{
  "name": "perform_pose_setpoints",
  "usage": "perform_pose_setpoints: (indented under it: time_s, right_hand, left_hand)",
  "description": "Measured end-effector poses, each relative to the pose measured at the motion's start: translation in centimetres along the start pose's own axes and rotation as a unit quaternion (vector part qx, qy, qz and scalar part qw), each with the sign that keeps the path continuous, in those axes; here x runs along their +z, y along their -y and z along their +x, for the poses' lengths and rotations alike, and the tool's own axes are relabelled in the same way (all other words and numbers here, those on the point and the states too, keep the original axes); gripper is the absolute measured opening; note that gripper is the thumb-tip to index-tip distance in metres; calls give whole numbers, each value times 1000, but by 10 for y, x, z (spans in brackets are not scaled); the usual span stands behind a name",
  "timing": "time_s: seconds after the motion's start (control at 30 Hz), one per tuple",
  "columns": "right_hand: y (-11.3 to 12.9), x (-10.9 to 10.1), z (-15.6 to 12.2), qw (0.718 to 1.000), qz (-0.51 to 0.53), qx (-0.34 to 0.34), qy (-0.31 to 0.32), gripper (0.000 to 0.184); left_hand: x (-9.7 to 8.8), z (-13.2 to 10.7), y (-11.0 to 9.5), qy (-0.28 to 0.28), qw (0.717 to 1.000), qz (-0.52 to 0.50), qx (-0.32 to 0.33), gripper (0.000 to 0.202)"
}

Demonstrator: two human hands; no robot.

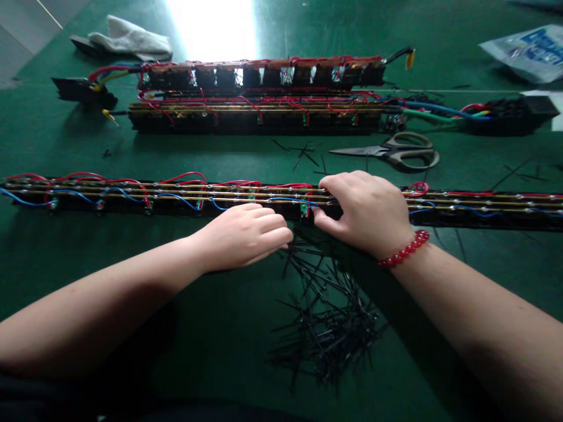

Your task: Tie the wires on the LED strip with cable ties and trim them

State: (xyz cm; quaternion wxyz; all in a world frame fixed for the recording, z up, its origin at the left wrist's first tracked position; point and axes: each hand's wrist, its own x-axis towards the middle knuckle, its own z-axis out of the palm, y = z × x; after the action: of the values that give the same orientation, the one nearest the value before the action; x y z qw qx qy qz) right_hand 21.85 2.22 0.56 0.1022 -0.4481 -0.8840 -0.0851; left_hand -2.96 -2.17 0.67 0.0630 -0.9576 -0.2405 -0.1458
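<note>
A long black wired strip (176, 196) lies across the table, with brass-coloured rods, red and blue wires and small green boards along it. My right hand (369, 208), with a red bead bracelet at the wrist, grips the strip right of centre, thumb on the near side and fingers over the far side. Just left of it, my left hand (248, 234) rests at the strip's near edge. Its fingers are curled in, hiding whatever they may hold. Below the hands spreads a pile of thin black cable ties (334, 328).
Scissors (387, 152) lie beyond the strip among scattered cable-tie pieces (303, 153). Farther back are two shorter wired assemblies (255, 120) with cables and black connectors. A light cloth glove (132, 40) is at the back left, a plastic packet (530, 53) at the back right.
</note>
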Motion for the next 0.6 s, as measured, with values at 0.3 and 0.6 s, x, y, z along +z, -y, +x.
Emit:
perform_pose_setpoints:
  time_s: [0.3,0.6]
  right_hand:
    - [-1,3,-5,981,58,-94,-159,46]
    - [-2,4,-4,937,145,-253,-190,16]
  left_hand:
    - [-2,-3,4,-117,991,29,-49,15]
    - [2,-5,9,-96,993,11,-64,13]
